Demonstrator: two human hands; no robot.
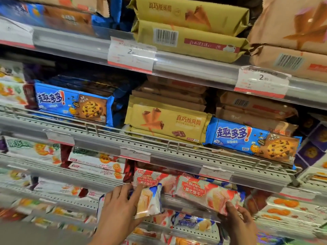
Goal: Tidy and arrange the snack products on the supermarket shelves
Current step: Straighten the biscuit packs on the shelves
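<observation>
My left hand [117, 207] grips a blue-and-white wafer pack [150, 202] at the front of a lower shelf, thumb and fingers wrapped over its left side. My right hand [238, 221] pinches the lower right corner of a red wafer pack [203, 193], which tilts down to the right over the shelf edge. A second red wafer pack [150, 179] lies behind the blue one. One shelf up, a blue chocolate-chip cookie pack [251, 140] sits in front of brown packs, beside yellow cone-snack packs [168, 122].
Another blue cookie pack [70, 103] stands at the left of the middle shelf. Yellow [191, 32] and tan [292, 41] packs fill the top shelf behind price tags [131, 54]. Perforated metal shelf rails [141, 144] jut forward. More biscuit packs [95, 163] fill the lower left.
</observation>
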